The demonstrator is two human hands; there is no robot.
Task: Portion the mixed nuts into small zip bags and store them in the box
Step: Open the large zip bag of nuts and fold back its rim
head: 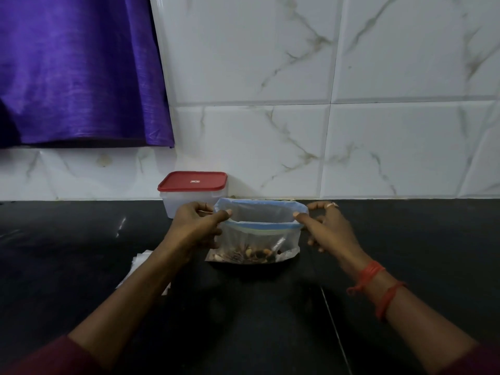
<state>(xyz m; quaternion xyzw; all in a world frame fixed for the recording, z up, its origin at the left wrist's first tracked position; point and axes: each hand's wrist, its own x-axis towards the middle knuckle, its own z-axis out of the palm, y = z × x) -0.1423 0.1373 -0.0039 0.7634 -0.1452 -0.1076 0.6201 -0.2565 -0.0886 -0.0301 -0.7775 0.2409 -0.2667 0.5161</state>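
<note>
A clear zip bag point(259, 239) with a blue zip strip stands upright on the black counter, its mouth spread wide. Mixed nuts point(251, 254) lie in its bottom. My left hand point(197, 226) pinches the bag's left top corner. My right hand point(324, 226) pinches the right top corner. Behind the bag on the left, against the wall, stands a translucent plastic box point(173, 204) with its red lid point(192, 181) shut. Part of the box is hidden by my left hand.
Several flat empty plastic bags point(140, 262) lie on the counter under my left forearm. A purple curtain point(78, 71) hangs at the upper left. A white marbled tile wall point(351, 131) closes the back of the black counter point(270, 307).
</note>
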